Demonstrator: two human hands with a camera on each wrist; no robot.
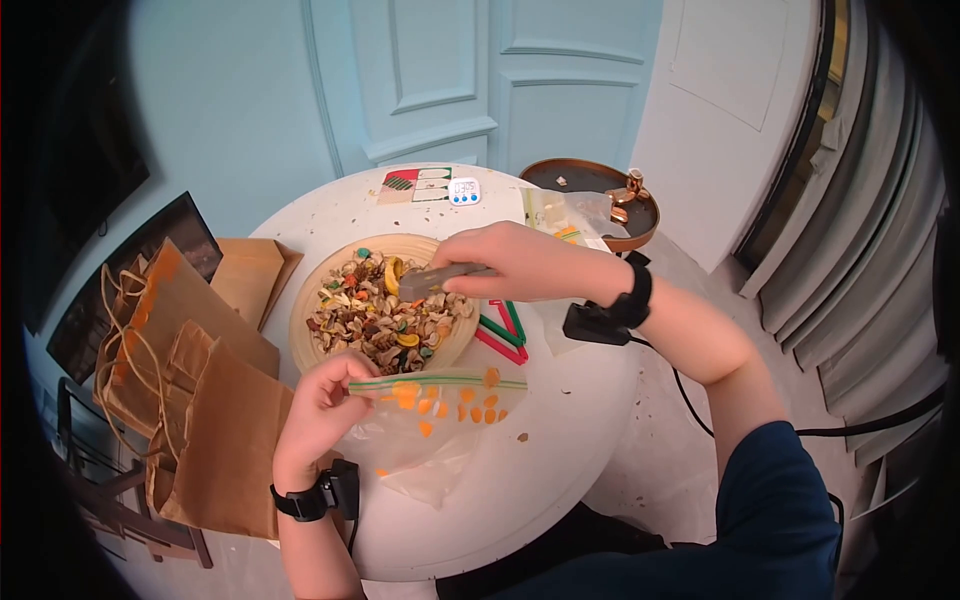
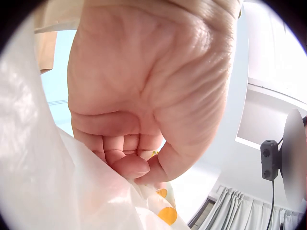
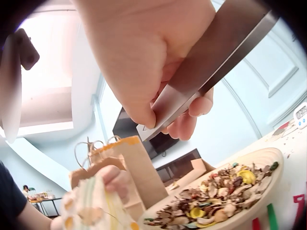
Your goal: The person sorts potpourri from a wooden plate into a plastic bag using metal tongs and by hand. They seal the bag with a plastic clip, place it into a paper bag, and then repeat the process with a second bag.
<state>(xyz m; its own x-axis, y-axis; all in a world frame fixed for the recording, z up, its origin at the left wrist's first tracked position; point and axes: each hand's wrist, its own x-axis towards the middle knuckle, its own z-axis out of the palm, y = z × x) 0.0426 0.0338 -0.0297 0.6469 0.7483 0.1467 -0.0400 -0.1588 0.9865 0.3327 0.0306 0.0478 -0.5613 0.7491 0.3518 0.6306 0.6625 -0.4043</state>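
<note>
My left hand (image 1: 325, 405) pinches the top edge of a clear zip bag (image 1: 430, 455) with a green-striped seal. Orange round patches (image 1: 465, 410) show on the bag, which hangs by the near rim of a wooden plate (image 1: 308, 345). Dried potpourri (image 1: 375, 320) in brown, cream, yellow and green is heaped on that plate. My right hand (image 1: 520, 260) grips metal tongs (image 3: 206, 67) above the heap. Their tips reach the far part of it, right by a curved yellow piece (image 1: 392, 275). In the left wrist view, thumb and fingertips meet at the whitish plastic.
Red and green bag clips (image 1: 505, 335) lie right of the plate. Behind stand a white timer (image 1: 464, 191) and a printed card (image 1: 415, 185). Another zip bag (image 1: 550, 212) lies at the back right. Brown paper bags (image 1: 225, 440) crowd the left side. Small crumbs dot the white table (image 1: 560, 440).
</note>
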